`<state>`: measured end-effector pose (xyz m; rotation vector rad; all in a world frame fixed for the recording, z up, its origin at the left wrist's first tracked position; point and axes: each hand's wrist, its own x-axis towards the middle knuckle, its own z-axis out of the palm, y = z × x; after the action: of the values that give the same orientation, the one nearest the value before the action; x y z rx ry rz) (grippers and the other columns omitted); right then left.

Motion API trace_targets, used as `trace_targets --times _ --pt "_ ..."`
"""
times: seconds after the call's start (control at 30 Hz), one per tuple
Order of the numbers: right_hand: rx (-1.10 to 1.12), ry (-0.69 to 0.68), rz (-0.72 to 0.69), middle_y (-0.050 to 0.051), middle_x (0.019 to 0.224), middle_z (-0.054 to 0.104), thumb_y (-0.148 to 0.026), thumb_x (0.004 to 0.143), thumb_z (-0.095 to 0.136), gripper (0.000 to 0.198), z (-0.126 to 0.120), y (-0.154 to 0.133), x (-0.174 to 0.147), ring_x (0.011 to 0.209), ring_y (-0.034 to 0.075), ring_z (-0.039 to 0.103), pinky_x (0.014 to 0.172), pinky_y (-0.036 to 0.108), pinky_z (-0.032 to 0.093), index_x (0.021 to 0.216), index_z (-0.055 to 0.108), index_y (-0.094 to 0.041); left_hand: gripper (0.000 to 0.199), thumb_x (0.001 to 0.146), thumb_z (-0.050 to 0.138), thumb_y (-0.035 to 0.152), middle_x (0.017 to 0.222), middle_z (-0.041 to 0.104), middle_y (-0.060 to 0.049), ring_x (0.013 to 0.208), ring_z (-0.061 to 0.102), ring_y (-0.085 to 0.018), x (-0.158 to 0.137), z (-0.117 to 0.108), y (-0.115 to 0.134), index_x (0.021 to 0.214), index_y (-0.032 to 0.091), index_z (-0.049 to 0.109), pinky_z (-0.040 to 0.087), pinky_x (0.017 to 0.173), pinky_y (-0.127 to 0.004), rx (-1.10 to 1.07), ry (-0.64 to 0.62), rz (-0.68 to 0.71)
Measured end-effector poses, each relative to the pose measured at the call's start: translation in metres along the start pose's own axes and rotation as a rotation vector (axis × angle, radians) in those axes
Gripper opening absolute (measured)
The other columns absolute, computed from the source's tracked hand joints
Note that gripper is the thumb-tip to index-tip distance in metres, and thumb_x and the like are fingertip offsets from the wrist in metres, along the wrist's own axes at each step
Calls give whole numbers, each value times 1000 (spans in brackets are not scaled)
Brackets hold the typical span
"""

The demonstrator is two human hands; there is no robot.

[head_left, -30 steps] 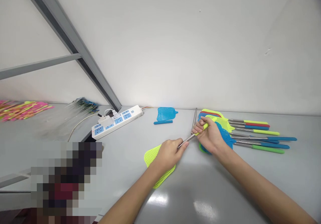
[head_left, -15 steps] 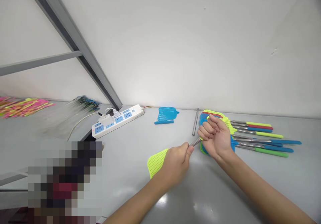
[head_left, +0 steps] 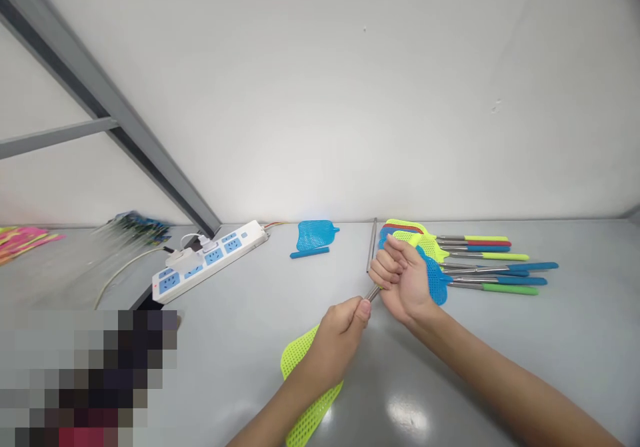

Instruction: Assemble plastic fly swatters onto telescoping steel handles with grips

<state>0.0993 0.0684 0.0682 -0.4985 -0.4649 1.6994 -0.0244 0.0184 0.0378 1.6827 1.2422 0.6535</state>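
Observation:
My left hand (head_left: 337, 340) is closed round the metal shaft (head_left: 371, 293) of a yellow-green fly swatter, close to its perforated head (head_left: 315, 417), which shows on both sides of my hand and wrist. With the palm side turned up, my right hand (head_left: 405, 277) wraps its fingers round the shaft's other end; a bit of yellow shows there, but most of the grip is hidden. Just behind my right hand lies a pile of assembled swatters (head_left: 440, 280) with blue, yellow and red heads. A loose blue swatter head (head_left: 316, 235), a blue handle sleeve (head_left: 310, 253) and a bare metal tube (head_left: 372, 245) lie near the wall.
A white power strip (head_left: 215, 260) with plugs and a cable sits left of the loose parts. Behind it rises a grey metal frame (head_left: 115, 110). Clear plastic packaging (head_left: 140, 227) and pink and yellow pieces (head_left: 25, 240) lie far left. The lower left is pixelated.
My view has shifted to the right. Both hands keep their grip on the swatter, and its yellow-green head now shows more, below my left wrist as well.

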Motion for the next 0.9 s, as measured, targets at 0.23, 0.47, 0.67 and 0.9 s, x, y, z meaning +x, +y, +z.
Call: trace_targets --times 0.23,0.47,0.67,0.9 --pt "17 34 67 -8 39 20 -29 74 48 38 11 19 -7 35 4 15 33 17 17 48 23 -17 33 85 25 40 54 28 5 50 27 -9 2 -1 3 61 18 34 23 47 -21 25 93 36" --pt "81 130 102 -9 37 21 -28 72 48 34 1 16 -1 33 5 15 33 18 17 49 26 -18 30 84 30 36 56 39 4 56 37 -10 6 -7 5 61 18 39 32 56 -22 321 97 136" --pt "32 157 -55 -9 38 22 -28 72 49 33 -1 -11 9 33 5 18 33 19 19 50 27 -18 23 84 33 34 92 53 -3 91 47 -17 6 -13 3 83 21 52 35 84 -32 375 106 224" --pt "69 170 -235 -9 39 18 -22 73 46 31 -3 -45 16 34 5 14 33 19 17 51 26 -18 62 74 52 40 134 25 -6 122 22 -24 15 -7 -11 127 28 23 20 99 -41 -26 404 -31"
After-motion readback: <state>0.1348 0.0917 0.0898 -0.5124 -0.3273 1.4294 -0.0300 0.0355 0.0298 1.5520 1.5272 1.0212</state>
